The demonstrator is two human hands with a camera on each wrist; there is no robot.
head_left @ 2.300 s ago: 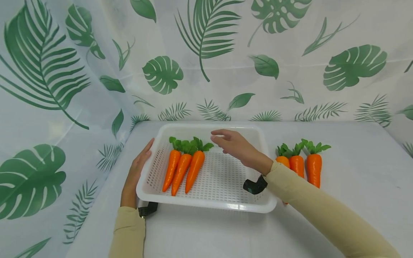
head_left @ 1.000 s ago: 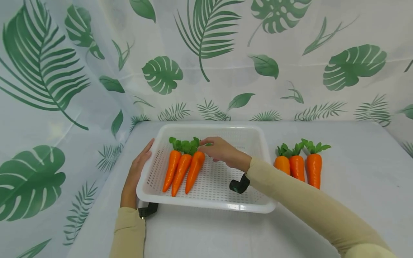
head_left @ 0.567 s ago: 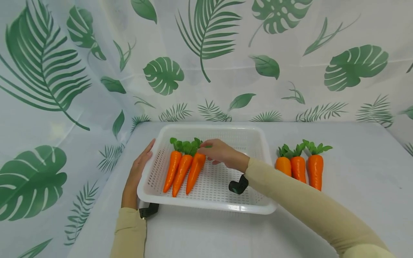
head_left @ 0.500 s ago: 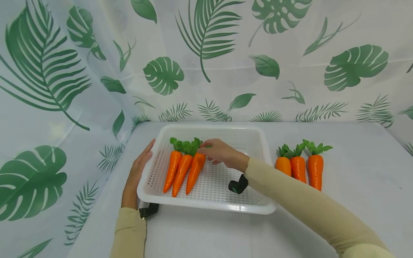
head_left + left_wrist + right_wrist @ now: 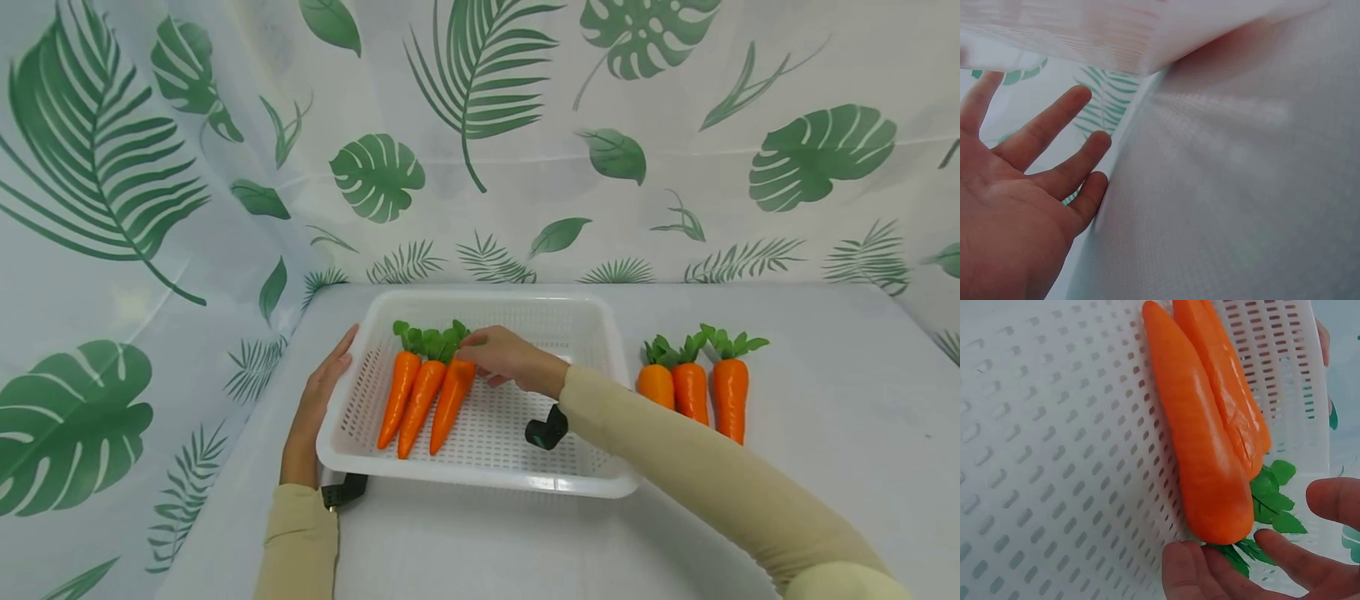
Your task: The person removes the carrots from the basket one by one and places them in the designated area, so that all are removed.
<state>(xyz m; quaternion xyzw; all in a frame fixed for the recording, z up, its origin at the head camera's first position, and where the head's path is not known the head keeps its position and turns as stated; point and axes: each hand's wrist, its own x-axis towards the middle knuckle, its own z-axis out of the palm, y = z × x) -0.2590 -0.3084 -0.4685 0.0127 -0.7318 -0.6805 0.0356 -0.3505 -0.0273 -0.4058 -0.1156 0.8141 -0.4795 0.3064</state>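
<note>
Three orange carrots with green leaves lie side by side in a white perforated plastic basket [image 5: 525, 482]. My right hand [image 5: 513, 360] is over the leafy end of the rightmost carrot [image 5: 453, 404]. In the right wrist view its fingertips [image 5: 1180, 562] are at that carrot's thick end, spread around the leaves, with a gap between the digits. The middle carrot [image 5: 422, 408] and the left carrot [image 5: 399, 400] lie close by. My left hand [image 5: 318, 400] rests along the basket's left side. Its fingers [image 5: 1041, 132] look extended and apart in the left wrist view.
Several more carrots stay outside on the white table, right of the basket; an orange carrot [image 5: 730, 396] is the furthest right. My right forearm [image 5: 690, 467] passes in front of them. A leaf-patterned curtain [image 5: 517, 167] closes off the back and left.
My right hand has moved left and slightly down from over the basket's middle to the rightmost carrot's leaves, then stayed there nearly still. The carrots, basket and left hand look unmoved.
</note>
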